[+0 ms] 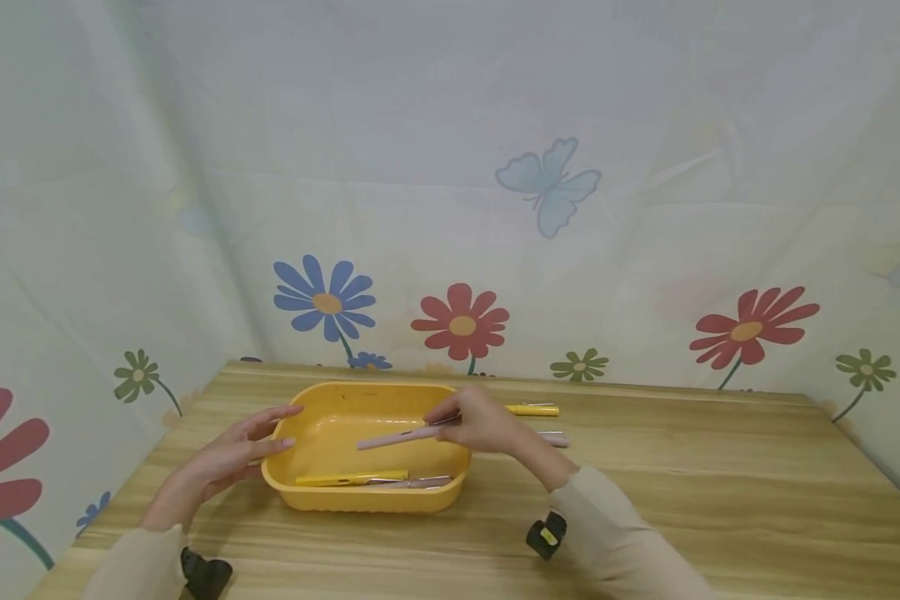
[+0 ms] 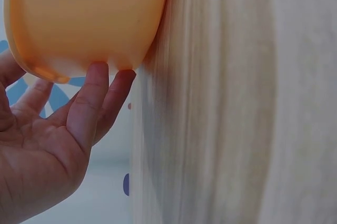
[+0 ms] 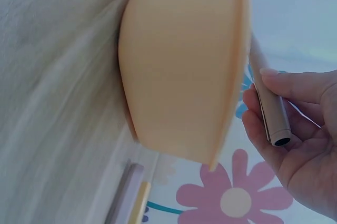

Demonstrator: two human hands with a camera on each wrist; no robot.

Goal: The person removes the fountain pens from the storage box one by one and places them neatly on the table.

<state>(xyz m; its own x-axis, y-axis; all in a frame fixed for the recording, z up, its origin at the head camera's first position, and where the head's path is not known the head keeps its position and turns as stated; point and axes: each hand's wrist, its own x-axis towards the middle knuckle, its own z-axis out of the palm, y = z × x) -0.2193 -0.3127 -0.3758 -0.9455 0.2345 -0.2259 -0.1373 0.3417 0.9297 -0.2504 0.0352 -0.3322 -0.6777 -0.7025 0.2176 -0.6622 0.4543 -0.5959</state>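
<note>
A yellow plastic basket stands on the table. My left hand grips its left end, with fingertips over the rim and other fingers against the outer wall. Above the basket's right half, my right hand pinches a pale pinkish pen between thumb and fingers. The pen slants over the interior; its clip and capped end show in the right wrist view. Inside the basket, along the near wall, lie a yellow pen and a pale pinkish pen.
Right of the basket, another yellow pen and a pale lilac pen lie on the wood-grain table, partly hidden by my right hand. A flower-printed cloth hangs behind the table. Each wrist bears a black device.
</note>
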